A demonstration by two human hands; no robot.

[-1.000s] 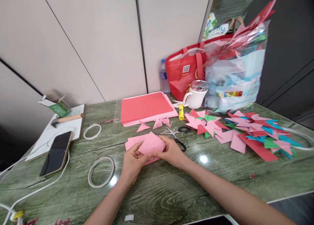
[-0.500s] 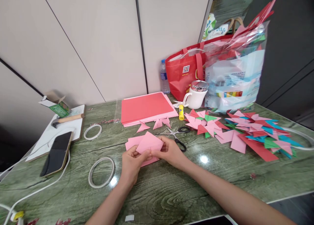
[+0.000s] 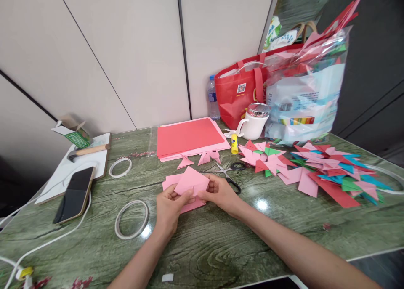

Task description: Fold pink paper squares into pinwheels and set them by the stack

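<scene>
Pink paper (image 3: 191, 180) | tip toward wall (image 3: 142, 49) (long axis unclear) | left hand (image 3: 168, 208), right hand (image 3: 223, 195) pinching it

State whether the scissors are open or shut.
Open: the scissors lie near the right hand with their blades spread apart.

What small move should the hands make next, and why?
Probably press flat the lower part of the pointed pink paper: the left hand and right hand both pinch it there, near what looks like a short crease.
</scene>
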